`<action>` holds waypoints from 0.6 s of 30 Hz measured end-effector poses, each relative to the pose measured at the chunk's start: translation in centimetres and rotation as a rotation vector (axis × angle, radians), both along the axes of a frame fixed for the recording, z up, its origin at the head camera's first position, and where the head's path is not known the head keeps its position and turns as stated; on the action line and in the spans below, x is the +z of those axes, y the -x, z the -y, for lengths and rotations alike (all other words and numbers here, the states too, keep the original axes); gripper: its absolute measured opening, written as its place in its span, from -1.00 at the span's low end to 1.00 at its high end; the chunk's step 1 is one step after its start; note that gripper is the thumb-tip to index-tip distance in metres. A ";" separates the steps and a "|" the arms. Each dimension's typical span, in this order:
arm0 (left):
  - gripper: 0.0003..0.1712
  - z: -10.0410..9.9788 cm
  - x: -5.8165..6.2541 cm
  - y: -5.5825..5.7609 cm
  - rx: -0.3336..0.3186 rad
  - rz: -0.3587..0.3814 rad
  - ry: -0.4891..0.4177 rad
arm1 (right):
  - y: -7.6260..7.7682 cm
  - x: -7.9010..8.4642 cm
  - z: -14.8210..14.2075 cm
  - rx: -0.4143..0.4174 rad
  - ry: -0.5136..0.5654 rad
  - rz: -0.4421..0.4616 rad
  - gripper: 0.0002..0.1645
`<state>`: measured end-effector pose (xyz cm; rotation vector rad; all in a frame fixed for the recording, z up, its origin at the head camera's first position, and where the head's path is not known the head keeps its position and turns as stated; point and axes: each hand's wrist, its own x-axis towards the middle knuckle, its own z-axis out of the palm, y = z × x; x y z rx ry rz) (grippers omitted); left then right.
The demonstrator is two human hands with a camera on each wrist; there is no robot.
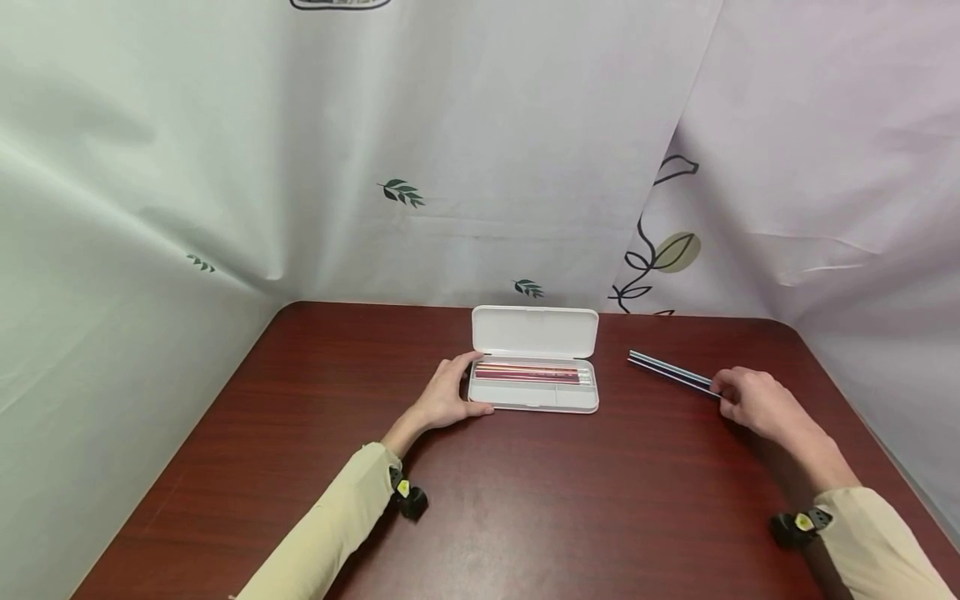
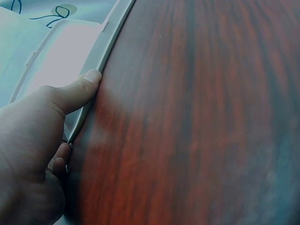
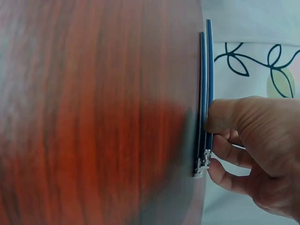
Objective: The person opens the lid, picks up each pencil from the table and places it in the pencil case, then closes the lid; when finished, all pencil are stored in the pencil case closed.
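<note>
A white pencil case [image 1: 517,394] lies on the table with its lid [image 1: 534,332] raised at the back. Several red pencils [image 1: 528,374] lie side by side in its rear section. My left hand [image 1: 444,398] holds the case's left end, the thumb on the front edge and the fingers toward the back corner. To the right of the case, dark blue pencils [image 1: 670,369] with white eraser ends lie close together at a slant. My right hand [image 3: 258,140] pinches a blue pencil [image 3: 209,70] near its eraser end; another lies right alongside.
The dark red wooden table [image 1: 555,500] ends at a white cloth backdrop [image 1: 480,167] printed with leaves. Cloth also hangs along the left and right sides. A small black camera [image 1: 411,502] sits on the left wrist, another [image 1: 797,528] on the right.
</note>
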<state>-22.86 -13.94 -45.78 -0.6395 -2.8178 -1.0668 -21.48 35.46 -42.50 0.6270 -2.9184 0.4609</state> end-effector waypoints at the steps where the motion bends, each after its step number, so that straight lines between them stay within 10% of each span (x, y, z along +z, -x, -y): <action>1: 0.05 0.0 0.0 0.0 0.000 -0.002 -0.004 | 0.0 0.1 0.2 0.006 0.005 -0.007 -0.80; 18: 0.06 0.0 0.0 0.1 0.006 0.010 0.000 | -0.3 1.9 2.9 0.095 0.049 -0.094 -0.74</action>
